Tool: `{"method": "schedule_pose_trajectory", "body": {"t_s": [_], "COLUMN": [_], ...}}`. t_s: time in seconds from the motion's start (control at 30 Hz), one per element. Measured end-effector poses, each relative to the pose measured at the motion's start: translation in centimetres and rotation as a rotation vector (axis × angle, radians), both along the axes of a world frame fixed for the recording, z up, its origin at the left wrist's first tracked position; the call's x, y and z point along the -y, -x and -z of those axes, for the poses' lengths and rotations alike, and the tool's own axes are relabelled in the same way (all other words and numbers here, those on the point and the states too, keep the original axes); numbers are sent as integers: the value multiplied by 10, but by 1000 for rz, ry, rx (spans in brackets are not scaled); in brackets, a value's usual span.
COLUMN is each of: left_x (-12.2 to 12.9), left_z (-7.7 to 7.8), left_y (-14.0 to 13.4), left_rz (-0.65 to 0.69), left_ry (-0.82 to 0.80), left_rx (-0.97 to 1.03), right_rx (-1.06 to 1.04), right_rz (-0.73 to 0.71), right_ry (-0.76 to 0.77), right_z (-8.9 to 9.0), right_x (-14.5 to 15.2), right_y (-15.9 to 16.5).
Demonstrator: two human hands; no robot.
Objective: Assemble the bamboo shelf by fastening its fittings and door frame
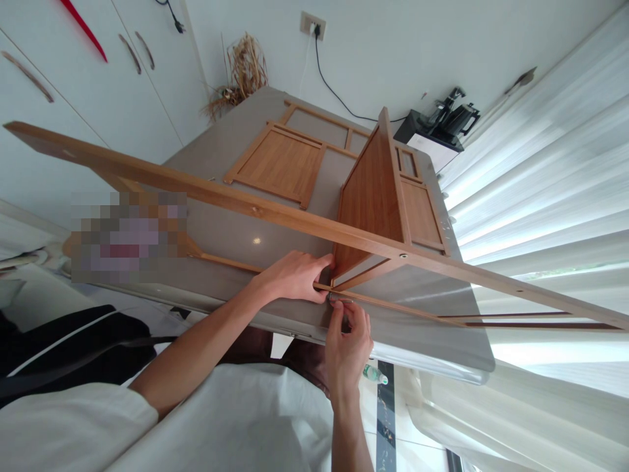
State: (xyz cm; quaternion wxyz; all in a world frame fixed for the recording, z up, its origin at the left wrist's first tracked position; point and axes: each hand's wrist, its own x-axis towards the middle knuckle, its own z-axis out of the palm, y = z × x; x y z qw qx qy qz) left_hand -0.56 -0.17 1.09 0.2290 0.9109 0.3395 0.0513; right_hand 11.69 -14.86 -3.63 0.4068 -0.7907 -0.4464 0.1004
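Likely fastening panel (373, 190) at seven o'clock: gripping rail (393, 305) with left hand (295, 276), pinching metal piece (345, 301) with right hand (350, 337); next, probably tighten.

Plain grey on the table (211, 157); honey brown on the frame (304, 225); darker brown on the upright panel (371, 190); lighter brown, finely streaked, on the flat panel (280, 164) toward the far edge. Straw-yellow on the sheaf (249, 65) by the far left corner, black on the kettle (460, 120) by the far right.

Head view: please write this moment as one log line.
left hand: grips lower wooden rail; right hand: pinches small metal piece; wooden panel: standing upright
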Motion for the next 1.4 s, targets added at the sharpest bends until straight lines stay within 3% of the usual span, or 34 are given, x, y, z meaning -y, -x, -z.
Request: {"method": "schedule_pose_trajectory", "body": {"t_s": [0.53,1.1,1.4], "left_x": [0,-1,0], "left_z": [3,5,6], "left_y": [1,1,0], "left_rz": [-6,6,7], "left_ry": [4,-23,-26], "left_rx": [27,62,59], "right_rx": [-82,154,4], "right_rz": [-4,-94,-11], "right_ry": [3,-70,-8], "right_z": [4,6,1], "right_x": [3,2,0], "right_y": [-3,-2,-1]}}
